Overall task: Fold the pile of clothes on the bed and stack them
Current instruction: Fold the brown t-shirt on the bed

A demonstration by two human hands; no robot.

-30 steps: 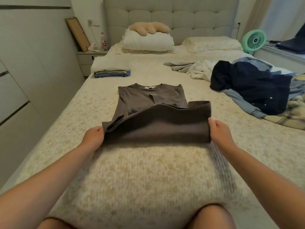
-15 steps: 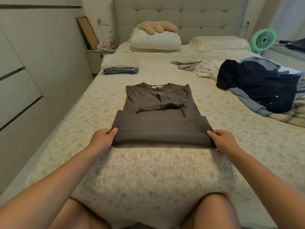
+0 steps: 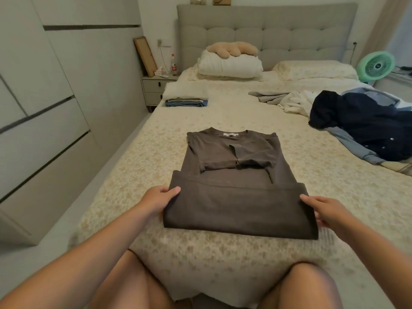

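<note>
Shirt (image 3: 234, 172), brown, lies flat mid-bed (image 3: 289, 253) with sleeves tucked in and its hem turned up into a band nearest the person. Left hand (image 3: 157, 200) pinches the band's left end; right hand (image 3: 324, 210) holds the right end, fingers curled on the cloth. The step in hand looks like the lengthwise fold. Next, probably carry the band up to the collar, then move the shirt onto the stack (image 3: 186, 100). Unfolded pile (image 3: 361, 121) waits at right.
</note>
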